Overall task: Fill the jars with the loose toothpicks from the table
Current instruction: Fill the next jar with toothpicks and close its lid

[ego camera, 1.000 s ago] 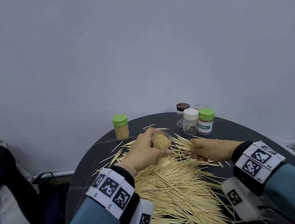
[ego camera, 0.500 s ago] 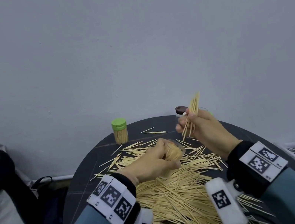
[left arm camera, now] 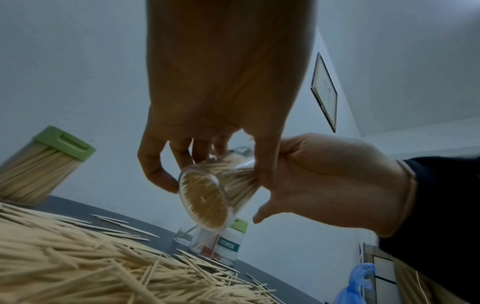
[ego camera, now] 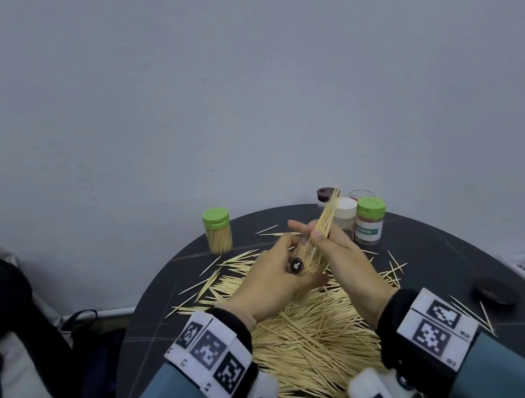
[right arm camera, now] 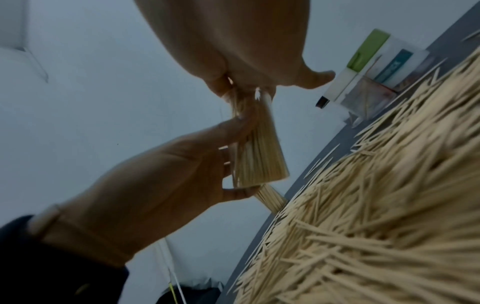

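Observation:
My left hand [ego camera: 281,260] grips a clear jar [left arm camera: 207,197] packed with toothpicks and holds it tilted above the table. My right hand [ego camera: 311,231] pinches a bunch of toothpicks [ego camera: 327,219], whose lower ends sit at the jar's mouth. In the right wrist view the bunch [right arm camera: 249,102] meets the jar [right arm camera: 255,156] just under my fingers. A big pile of loose toothpicks [ego camera: 312,340] covers the dark round table [ego camera: 167,301] beneath both hands.
A full green-lidded jar [ego camera: 218,232] stands at the back left. At the back right are a brown-lidded jar [ego camera: 324,194], a white-lidded jar [ego camera: 346,214], a labelled green-lidded jar [ego camera: 371,222] and an open clear jar [ego camera: 361,193]. A dark lid [ego camera: 494,292] lies far right.
My right hand lifted a bunch of toothpicks off the pile, raised it, then brought it left to the jar's mouth. My left hand kept hold of the jar.

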A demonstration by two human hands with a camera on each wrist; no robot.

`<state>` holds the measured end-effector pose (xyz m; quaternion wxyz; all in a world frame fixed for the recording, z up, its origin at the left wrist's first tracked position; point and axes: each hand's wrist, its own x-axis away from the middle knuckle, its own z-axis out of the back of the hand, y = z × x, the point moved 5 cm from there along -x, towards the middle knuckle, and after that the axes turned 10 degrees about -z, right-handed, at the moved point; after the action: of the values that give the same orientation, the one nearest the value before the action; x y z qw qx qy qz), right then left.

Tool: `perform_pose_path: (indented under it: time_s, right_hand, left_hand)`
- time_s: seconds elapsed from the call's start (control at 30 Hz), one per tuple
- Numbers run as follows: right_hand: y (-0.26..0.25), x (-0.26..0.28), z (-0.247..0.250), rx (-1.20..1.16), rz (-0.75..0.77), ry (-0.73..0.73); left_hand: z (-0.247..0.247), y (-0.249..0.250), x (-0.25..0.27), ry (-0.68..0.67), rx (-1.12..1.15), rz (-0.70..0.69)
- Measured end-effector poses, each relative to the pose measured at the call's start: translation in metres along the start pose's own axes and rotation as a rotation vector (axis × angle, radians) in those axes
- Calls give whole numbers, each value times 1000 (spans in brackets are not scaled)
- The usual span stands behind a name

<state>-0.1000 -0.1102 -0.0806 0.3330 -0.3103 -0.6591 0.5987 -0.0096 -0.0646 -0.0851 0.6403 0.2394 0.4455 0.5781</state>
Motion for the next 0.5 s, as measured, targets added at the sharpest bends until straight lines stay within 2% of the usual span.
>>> perform_pose_path:
  time_s: [0.5]
  right_hand:
    - [-4, 0, 9, 45, 39, -6]
  left_hand:
    - [2, 0, -1, -25, -3, -22]
